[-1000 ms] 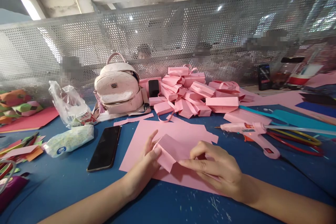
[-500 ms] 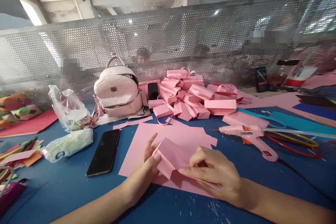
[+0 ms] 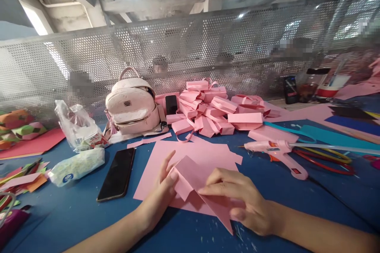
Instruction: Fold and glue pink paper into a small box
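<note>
My left hand [image 3: 160, 197] is closed around the left end of a folded piece of pink paper [image 3: 185, 182], thumb in front and fingers behind. The fold stands up like a three-sided box end, and a pointed flap slants down toward me on its right. My right hand [image 3: 245, 199] has its index fingertip at the crease in the middle of the piece, with the thumb apart lower down. Under both hands lies a flat pink sheet [image 3: 157, 166] on the blue table [image 3: 118, 221].
A pink glue gun [image 3: 276, 150] lies at right, its cord trailing toward me. Folded pink paper boxes [image 3: 219, 106] are heaped behind the sheet. A black phone [image 3: 115, 174], a tissue pack [image 3: 77, 166] and a backpack [image 3: 130, 106] are on the left; a perforated metal screen [image 3: 190, 43] stands behind.
The right fingers have loosened from the paper's lower flap, which now sticks out toward me. The left hand keeps its hold on the piece. The view has shifted slightly.
</note>
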Demonstrator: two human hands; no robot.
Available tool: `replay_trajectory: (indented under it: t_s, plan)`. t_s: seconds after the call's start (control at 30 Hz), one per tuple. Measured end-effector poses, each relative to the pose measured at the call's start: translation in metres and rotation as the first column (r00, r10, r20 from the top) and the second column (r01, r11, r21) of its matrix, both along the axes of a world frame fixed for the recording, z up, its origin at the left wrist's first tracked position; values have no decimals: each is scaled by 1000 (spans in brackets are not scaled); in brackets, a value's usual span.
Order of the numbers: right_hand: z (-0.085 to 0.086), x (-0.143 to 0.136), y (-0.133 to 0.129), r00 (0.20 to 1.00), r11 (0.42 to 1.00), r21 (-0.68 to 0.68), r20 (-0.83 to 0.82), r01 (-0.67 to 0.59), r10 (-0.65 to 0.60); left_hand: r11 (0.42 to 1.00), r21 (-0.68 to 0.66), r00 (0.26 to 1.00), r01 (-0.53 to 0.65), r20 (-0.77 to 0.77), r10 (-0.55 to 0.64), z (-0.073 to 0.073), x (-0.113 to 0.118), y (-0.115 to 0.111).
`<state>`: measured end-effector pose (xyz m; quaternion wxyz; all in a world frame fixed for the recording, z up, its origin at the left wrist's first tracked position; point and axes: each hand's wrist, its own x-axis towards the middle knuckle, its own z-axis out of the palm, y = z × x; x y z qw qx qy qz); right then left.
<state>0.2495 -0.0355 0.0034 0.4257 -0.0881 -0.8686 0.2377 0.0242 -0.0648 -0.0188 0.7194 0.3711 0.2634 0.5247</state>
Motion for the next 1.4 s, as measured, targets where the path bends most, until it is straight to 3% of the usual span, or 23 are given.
replay_trajectory:
  t_s: [0.13, 0.37, 0.63, 1.4]
  plan:
    - [-2, 1, -3, 1000, 999, -48, 24, 7, -6, 998, 56, 999, 17, -53, -14, -2, -2, 0]
    - [0, -2, -7, 990, 999, -18, 137, 49, -47, 987, 141, 980, 74, -195, -46, -6, -3, -6]
    - [-1, -6, -9, 994, 1000, 6, 110, 21, -21, 974, 211, 956, 79, -294, -14, -6, 1, -8]
    - [1, -8, -9, 994, 1000, -1, 110, 1, -1, 974, 206, 952, 91, -305, -25, -6, 0, -7]
